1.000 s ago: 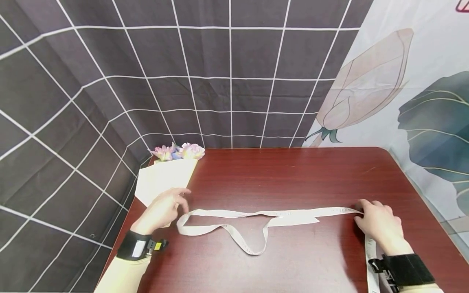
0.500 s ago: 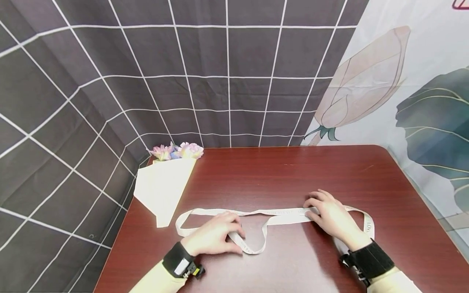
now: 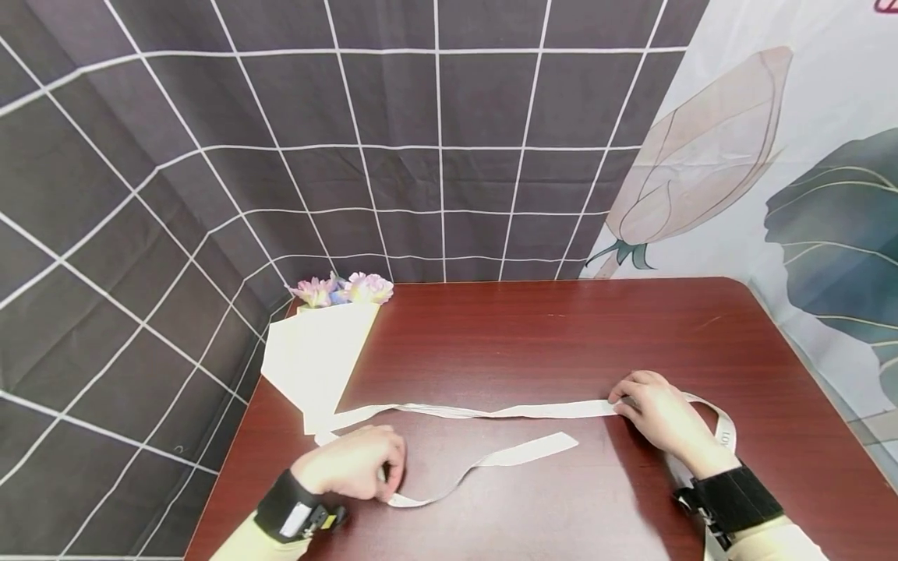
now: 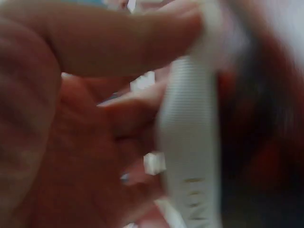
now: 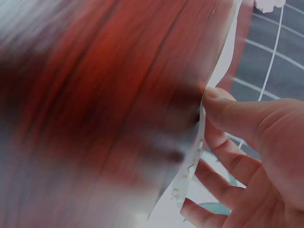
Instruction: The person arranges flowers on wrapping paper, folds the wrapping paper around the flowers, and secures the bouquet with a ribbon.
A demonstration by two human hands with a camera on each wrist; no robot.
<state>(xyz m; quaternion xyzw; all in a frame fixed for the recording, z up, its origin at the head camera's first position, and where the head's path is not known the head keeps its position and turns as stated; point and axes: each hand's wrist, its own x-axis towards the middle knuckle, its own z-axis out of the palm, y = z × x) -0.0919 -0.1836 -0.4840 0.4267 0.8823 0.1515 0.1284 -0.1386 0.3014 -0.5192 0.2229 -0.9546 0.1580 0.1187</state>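
A long white ribbon (image 3: 547,409) with printed letters runs across the table between both hands. Near the table's left side, my left hand (image 3: 358,463) pinches it, and a loose tail with a slanted cut end trails off to the right. The left wrist view, blurred, has the ribbon (image 4: 187,128) hanging below the thumb (image 4: 123,42). On the right, my right hand (image 3: 659,413) holds another part of the ribbon, which curves on behind the wrist towards the front edge. Thumb and fingertips pinch the ribbon (image 5: 190,166) in the right wrist view.
At the left on the reddish-brown table (image 3: 533,335) lies a white paper cone (image 3: 319,358) with pink and purple flowers (image 3: 344,290) at its top. A dark grid cloth (image 3: 393,101) hangs behind and at the left, a floral cloth (image 3: 730,148) at the right.
My left hand came from the paper cone to the ribbon, took hold of it and drew it left, freeing the tail. The right hand slid left along the ribbon, then slightly back right.
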